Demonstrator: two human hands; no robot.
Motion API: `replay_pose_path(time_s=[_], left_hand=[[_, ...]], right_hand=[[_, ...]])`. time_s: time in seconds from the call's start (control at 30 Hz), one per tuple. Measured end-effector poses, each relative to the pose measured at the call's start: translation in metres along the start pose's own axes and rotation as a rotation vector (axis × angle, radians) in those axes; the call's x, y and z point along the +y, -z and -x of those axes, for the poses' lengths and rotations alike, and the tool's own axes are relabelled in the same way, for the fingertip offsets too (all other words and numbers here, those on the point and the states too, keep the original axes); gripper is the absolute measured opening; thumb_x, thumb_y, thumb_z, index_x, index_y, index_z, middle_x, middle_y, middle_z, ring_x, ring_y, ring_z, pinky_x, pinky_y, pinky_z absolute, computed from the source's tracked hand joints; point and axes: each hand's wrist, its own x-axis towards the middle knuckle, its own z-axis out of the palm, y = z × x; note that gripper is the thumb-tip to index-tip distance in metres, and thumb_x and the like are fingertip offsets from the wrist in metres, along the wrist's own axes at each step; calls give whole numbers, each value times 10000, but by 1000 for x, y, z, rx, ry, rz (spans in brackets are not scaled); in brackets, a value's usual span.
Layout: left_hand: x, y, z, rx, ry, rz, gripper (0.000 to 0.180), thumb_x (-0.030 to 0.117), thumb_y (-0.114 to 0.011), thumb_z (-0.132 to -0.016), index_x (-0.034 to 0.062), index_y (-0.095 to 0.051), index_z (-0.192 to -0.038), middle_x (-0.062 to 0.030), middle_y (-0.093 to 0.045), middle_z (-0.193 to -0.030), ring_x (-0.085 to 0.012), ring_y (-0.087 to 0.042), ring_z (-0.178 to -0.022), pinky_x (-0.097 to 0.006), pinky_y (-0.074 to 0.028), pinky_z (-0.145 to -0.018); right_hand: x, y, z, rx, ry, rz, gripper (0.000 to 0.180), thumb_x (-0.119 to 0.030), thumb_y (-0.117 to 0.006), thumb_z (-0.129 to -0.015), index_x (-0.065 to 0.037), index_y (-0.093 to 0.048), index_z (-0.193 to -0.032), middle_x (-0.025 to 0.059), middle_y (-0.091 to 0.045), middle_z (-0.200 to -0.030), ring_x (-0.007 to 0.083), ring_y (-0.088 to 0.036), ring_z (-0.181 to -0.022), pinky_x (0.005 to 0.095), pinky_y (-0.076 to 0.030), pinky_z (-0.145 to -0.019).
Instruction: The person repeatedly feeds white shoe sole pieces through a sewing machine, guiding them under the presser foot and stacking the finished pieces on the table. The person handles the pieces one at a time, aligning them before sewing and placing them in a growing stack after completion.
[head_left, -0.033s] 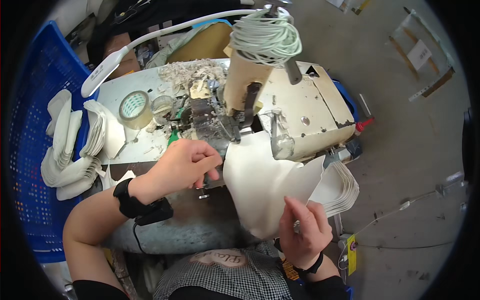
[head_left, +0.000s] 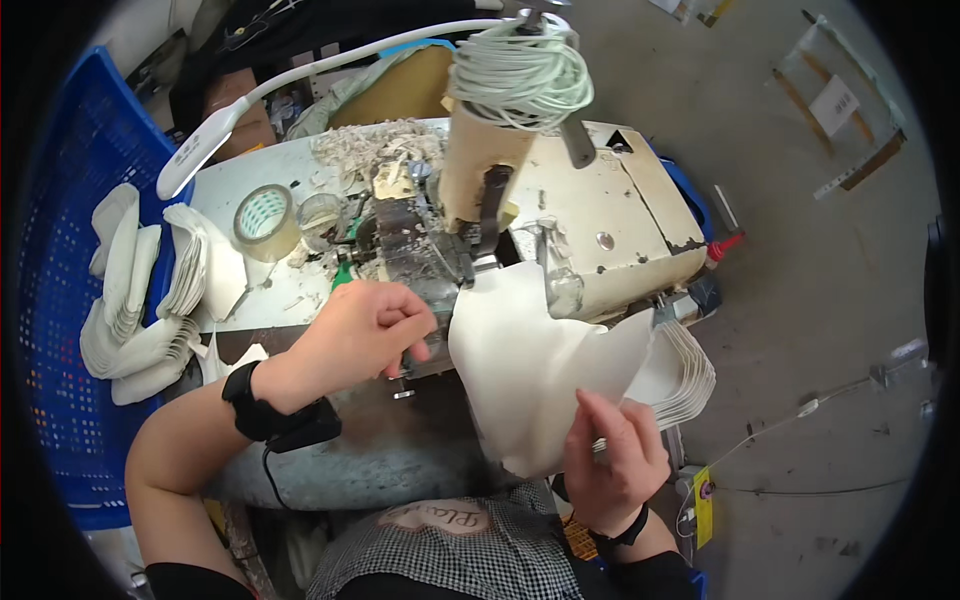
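Note:
A smooth white piece of soft sheet material (head_left: 510, 350) reaches from under the sewing machine's head (head_left: 480, 180) toward me and hangs over the table's front edge. My right hand (head_left: 615, 460) has thumb and fingertips pinched at its lower right part, where a flap stands folded up. Left of the piece, close to the machine's working point, my left hand (head_left: 365, 335) is held with curled fingers and the thumb near the forefinger. Nothing shows in it, and it seems apart from the sheet. Behind the flap lies a stack of layered white pieces (head_left: 690, 375).
A blue perforated basket (head_left: 60, 270) stands at the left with bundled white pieces (head_left: 130, 260). On the worktop are a tape roll (head_left: 266, 222), heaped lint (head_left: 375, 145) and a lamp on a bent neck (head_left: 200, 150). Pale cord (head_left: 520, 75) is coiled over the machine head.
The folded flap by my right hand has shifted slightly, and that hand has moved a little to the right. The whole view is displaced slightly; my left hand keeps its pose.

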Motion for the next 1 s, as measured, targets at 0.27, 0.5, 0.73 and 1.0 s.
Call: replay_pose_path(time_s=[0.27,0.5,0.73,1.0], left_hand=[[5,-85,0,-207,-636,-379,268,174,-713,-803,18,-634,-1006,-93,-634,-894,-180,-613,-770,-293,-507,-676],[4,-212,-45,-319,-686,-586,935,412,-768,-731,-22,-288,-1405,-285,-420,-1303,-415,-452,-1203,-439,-394,-1013],[-4,-234,-80,-491,-431,-488,941,325,-684,-695,-69,-235,-1421,-324,-415,-1318,-441,-466,-1189,-423,-390,-1020],[-7,-239,-78,-463,-520,-503,953,285,-734,-682,-97,-244,-1405,-330,-466,-1286,-419,-510,-1185,-410,-414,-999]], right_hand=[[70,86,18,733,-460,-231,185,24,-547,-888,19,-607,-1063,49,-615,-938,96,-534,-755,185,-413,-651],[191,137,126,917,-844,-887,252,-42,-546,-932,-20,-519,-1181,101,-604,-1138,190,-614,-1015,310,-533,-872],[233,63,171,804,-1077,-1214,260,-12,-545,-913,29,-542,-1170,113,-641,-1094,185,-641,-966,313,-542,-841],[254,69,188,595,-1125,-1087,258,27,-525,-894,26,-575,-1147,94,-665,-1030,157,-657,-848,281,-538,-783]])
